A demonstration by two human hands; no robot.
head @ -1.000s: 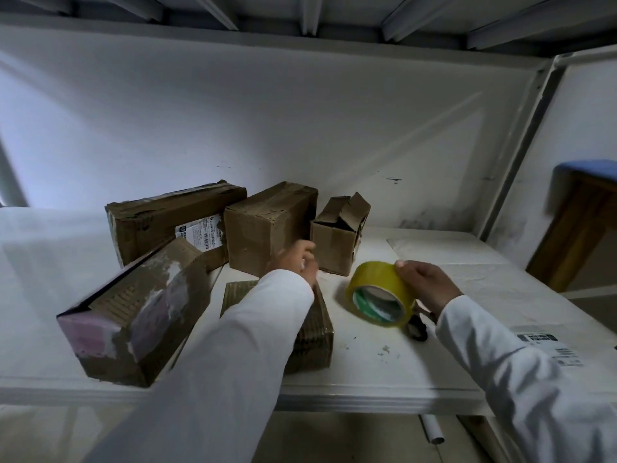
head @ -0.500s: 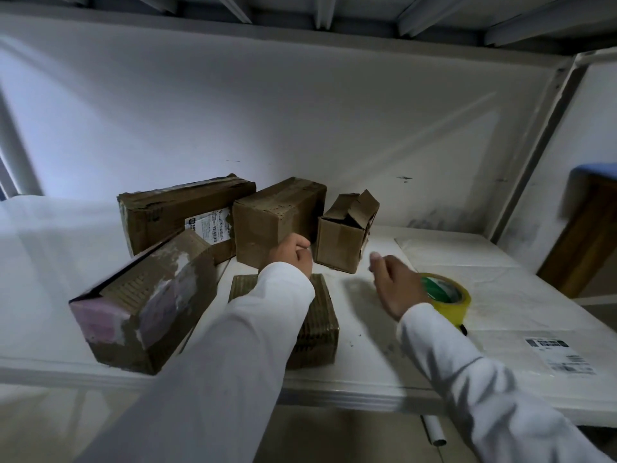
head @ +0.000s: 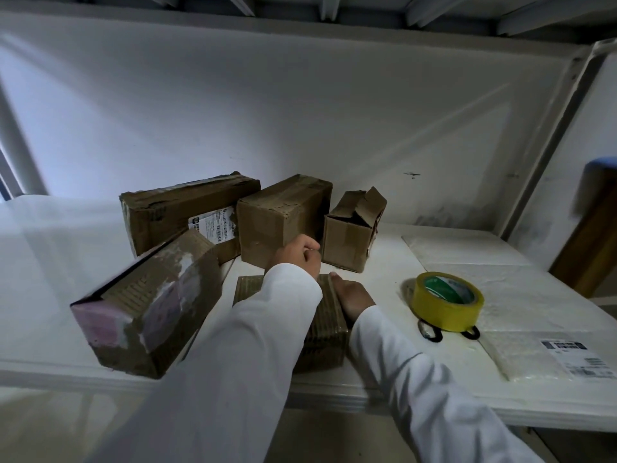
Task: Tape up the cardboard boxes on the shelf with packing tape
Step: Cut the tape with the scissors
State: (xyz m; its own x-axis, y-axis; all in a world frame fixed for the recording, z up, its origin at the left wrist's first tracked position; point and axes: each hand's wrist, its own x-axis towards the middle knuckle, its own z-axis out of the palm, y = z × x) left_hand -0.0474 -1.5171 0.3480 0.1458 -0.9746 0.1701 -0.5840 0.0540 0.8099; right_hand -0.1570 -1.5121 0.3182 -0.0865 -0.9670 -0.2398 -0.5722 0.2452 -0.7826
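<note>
A flat corrugated box point(head: 325, 325) lies near the front of the white shelf point(head: 384, 396), partly covered by my left sleeve. My left hand point(head: 297, 253) has its fingers curled over the box's far end. My right hand point(head: 350, 295) grips the box's right edge, thumb on top. A yellow roll of packing tape point(head: 447, 300) lies flat to the right, apart from both hands. Behind stand a long labelled box point(head: 187, 212), a middle box point(head: 283, 218) and a small box with open flaps point(head: 354, 228). A tilted box with a pinkish end point(head: 150, 302) sits at the left.
Black scissors handles point(head: 430, 332) stick out from under the tape roll. A white padded mailer with a label point(head: 551, 355) lies at the front right. The shelf's upright post point(head: 551, 145) and a wooden object point(head: 597, 228) stand at the right.
My right hand set the tape roll down flat on the scissors, let it go and moved left to the flat box's right edge. My left hand stayed at the box's far end.
</note>
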